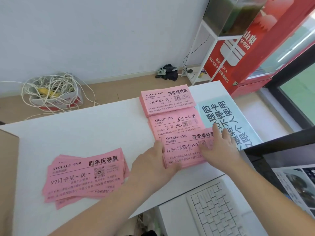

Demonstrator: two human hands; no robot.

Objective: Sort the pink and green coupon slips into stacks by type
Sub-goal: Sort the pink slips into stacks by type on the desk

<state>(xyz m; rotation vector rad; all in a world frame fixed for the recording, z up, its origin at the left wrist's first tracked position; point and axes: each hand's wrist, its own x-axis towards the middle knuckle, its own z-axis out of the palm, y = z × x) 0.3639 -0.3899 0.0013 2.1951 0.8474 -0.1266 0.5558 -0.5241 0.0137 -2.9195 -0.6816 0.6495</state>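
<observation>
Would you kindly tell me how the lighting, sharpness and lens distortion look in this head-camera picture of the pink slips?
Head view: soft, even light, faint shadows beneath the left hand and right hand on the near stack; headings read sharply, fine print on the loose pile and middle stack smears; wide-angle distortion tilts the red cabinet.

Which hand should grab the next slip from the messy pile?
Left. The left hand is at the left edge of the stack, the side nearest the messy pile. The right hand lies flat on the far side and would have to cross over.
</observation>
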